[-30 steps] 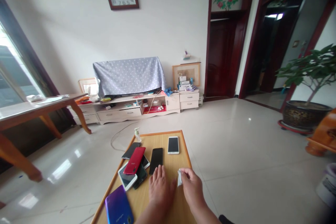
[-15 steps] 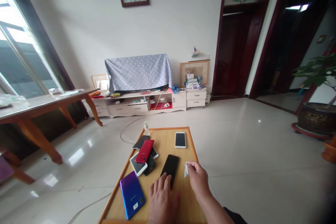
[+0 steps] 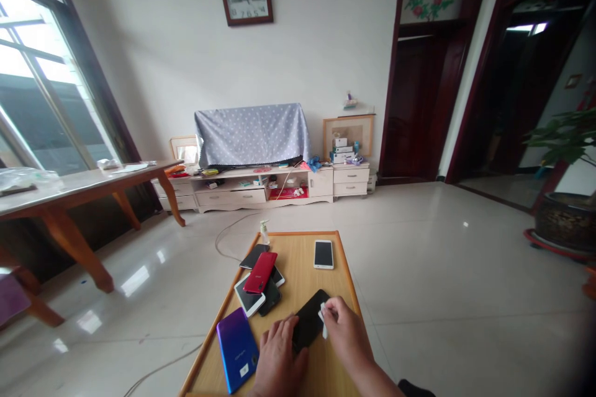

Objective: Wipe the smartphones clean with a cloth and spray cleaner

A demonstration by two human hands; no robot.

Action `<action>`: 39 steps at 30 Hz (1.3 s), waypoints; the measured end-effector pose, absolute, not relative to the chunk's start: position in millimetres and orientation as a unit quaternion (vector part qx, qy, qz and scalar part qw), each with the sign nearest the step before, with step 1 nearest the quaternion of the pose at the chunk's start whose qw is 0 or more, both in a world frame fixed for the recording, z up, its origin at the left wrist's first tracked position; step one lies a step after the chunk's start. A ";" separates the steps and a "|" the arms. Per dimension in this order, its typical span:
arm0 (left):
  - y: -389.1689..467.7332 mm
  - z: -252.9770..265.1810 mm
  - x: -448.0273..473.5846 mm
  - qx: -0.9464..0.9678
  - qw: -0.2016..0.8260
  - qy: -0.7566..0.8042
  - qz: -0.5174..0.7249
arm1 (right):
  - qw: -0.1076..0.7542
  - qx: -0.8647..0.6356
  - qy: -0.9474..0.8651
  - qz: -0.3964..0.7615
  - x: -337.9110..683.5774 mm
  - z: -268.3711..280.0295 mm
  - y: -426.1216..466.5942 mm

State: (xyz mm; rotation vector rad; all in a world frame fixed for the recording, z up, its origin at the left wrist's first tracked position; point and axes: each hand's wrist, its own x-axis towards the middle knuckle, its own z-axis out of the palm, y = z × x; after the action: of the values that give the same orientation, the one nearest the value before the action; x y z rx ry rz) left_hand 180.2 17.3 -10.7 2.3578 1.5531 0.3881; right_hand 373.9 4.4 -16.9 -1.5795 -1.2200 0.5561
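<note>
On the small wooden table, a black phone [image 3: 311,321] lies flat with its top tilted to the right. My left hand [image 3: 282,347] grips its lower end, fingers along the left edge and thumb at the bottom. A small white wipe [image 3: 323,321] is pinched between the thumb and fingers of my right hand [image 3: 342,325], over the phone's right edge. Left of my left hand is a blue-purple phone [image 3: 237,347], back up. Beyond it, a red phone [image 3: 261,273] rests on a pile with a white phone [image 3: 249,299] and several others.
A white phone with a dark screen [image 3: 324,254] lies at the table's far right. A pump bottle [image 3: 264,232] stands at the far left corner. A cable [image 3: 162,367] runs over the floor at left. A larger table [image 3: 93,189] stands beyond it.
My right hand has brought the wipe left onto the black phone's edge. The phone has turned clockwise, and my left hand has closed around its lower end. The whole view has shifted slightly.
</note>
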 end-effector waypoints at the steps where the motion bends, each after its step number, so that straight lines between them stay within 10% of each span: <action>1: 16.8 -11.0 178.8 0.820 0.148 0.535 0.140 | 0.484 -0.666 -0.528 0.209 371.9 -17.5 3.1; 11: 18.6 -27.4 169.3 0.848 0.129 0.472 0.205 | 0.314 -0.747 -0.585 0.034 364.9 -24.5 0.6; 23: 29.2 -42.0 160.3 0.850 0.119 0.472 0.202 | 0.153 -0.706 -0.686 0.091 332.2 -15.5 -21.2; 39: 27.6 -35.9 161.6 0.845 0.130 0.487 0.176 | 0.151 -0.734 -0.657 0.078 343.0 -15.8 -14.5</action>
State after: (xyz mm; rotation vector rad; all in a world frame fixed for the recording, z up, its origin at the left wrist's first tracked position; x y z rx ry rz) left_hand 161.6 27.6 -35.9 2.4564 1.4162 0.5117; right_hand 343.0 -14.5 -15.8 -2.1090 -1.8868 0.2253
